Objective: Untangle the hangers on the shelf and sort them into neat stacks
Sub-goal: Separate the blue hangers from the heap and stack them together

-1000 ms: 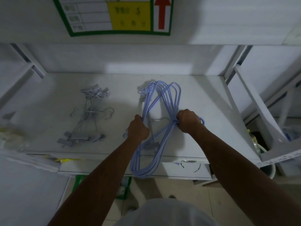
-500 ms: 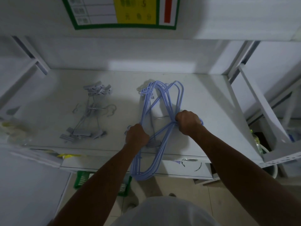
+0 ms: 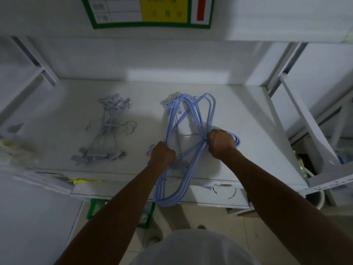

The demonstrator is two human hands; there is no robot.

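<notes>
Blue hangers are being bunched, fingers of left hand and right hand curled round them; squaring and laying them flat on the shelf is judged next.

- The shelf carries two piles.
- The wire hangers lie mid-shelf, running from 12 to 6 o'clock, with their near end over the front edge.
- The clip hangers lie at 9 o'clock from them, well apart.
- The left hand grips the wire hangers' 9 o'clock side, the right hand their 3 o'clock side.
- A sign sits above at 12 o'clock.
</notes>
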